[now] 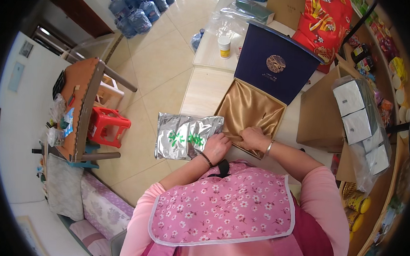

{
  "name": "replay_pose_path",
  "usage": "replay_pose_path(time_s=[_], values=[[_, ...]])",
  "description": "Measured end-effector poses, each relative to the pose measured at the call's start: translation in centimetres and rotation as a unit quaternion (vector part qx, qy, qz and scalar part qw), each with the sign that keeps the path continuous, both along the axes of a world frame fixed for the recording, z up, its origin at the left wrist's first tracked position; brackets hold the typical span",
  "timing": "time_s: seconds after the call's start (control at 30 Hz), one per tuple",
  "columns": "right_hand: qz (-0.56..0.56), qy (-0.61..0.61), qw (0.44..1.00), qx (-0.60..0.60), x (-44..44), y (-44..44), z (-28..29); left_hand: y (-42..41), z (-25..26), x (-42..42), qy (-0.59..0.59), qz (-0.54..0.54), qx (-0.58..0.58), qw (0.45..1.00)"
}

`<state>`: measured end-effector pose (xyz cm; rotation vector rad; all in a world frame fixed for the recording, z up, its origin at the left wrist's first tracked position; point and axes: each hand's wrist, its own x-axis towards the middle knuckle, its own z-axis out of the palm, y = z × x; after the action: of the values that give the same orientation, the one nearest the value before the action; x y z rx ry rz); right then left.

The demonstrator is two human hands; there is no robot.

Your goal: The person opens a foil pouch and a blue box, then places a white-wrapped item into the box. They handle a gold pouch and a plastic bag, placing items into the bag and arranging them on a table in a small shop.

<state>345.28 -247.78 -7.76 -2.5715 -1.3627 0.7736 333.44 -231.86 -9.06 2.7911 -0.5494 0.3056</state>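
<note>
A gift box with a raised dark blue lid (276, 62) stands on the pale counter in front of me, lined with gold satin cloth (248, 104). My right hand (255, 140) reaches into its near part, fingers bent down on the satin; whether they pinch the cloth I cannot tell. At the box's near left corner is my left hand (218, 147), fingers curled, beside the right end of a silver foil bag (181, 137) with green printed characters. The fingertips of my left hand are partly hidden, so its hold on the bag or the box edge is unclear.
On the counter (203, 90) stand a white and yellow tub (224, 47), clear plastic wrap (225, 23) and a red bag (323, 27). A cardboard box (319, 111) and packed white tissue bundles (357, 123) are at right, by shelves. A red plastic stool (108, 126) is left.
</note>
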Motion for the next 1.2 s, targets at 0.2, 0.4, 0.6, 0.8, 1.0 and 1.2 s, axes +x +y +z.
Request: replay_pose_path(time_s=[0.2, 0.4, 0.6, 0.8, 1.0, 1.2], values=[[0.055, 0.093, 0.994, 0.006, 0.7, -0.2, -0.3, 0.1, 0.0, -0.3, 0.014, 0.001, -0.009, 1.000], [0.003, 0.078, 0.997, 0.018, 0.2, 1.4, -1.2, 0.0, -0.2, -0.3, 0.030, 0.007, 0.001, 1.000], [-0.002, 0.126, 0.990, 0.062, 0.7, 1.0, -1.4, -0.1, -0.2, -0.3, 0.006, 0.014, -0.011, 1.000], [-0.026, 0.121, 0.979, 0.160, 1.1, -0.4, -1.8, 0.2, 0.3, -0.1, 0.036, 0.008, -0.010, 0.999], [-0.143, 0.236, 0.927, 0.255, 2.6, -2.4, 0.4, -0.1, 0.5, -0.3, 0.022, 0.035, -0.033, 0.999], [-0.233, 0.186, 0.896, 0.330, 2.2, -2.3, 0.2, 0.0, 0.7, -0.3, 0.005, 0.022, -0.026, 0.999]])
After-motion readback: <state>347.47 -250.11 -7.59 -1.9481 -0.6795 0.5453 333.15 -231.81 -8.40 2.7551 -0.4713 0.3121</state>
